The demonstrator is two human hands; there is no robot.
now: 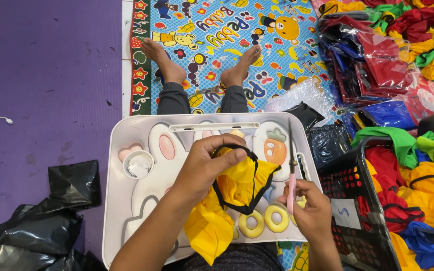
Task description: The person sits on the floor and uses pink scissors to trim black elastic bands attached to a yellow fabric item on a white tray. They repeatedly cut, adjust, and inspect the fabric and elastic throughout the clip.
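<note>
From up here I see the purple mat filling the floor at nine to eleven o'clock, and the cartoon play mat at twelve, where my bare feet rest. Heaps of bagged and loose coloured cloth crowd one to three o'clock, and the black basket of more cloth sits at four, hard against the white lap tray. Black plastic bags lie crumpled at eight. On the tray, at centre, my left hand has its grip pinched on the yellow cloth with black trim, which droops over the tray's near edge. My right hand, at five, closes on a pink-handled tool standing upright just beside the cloth.
</note>
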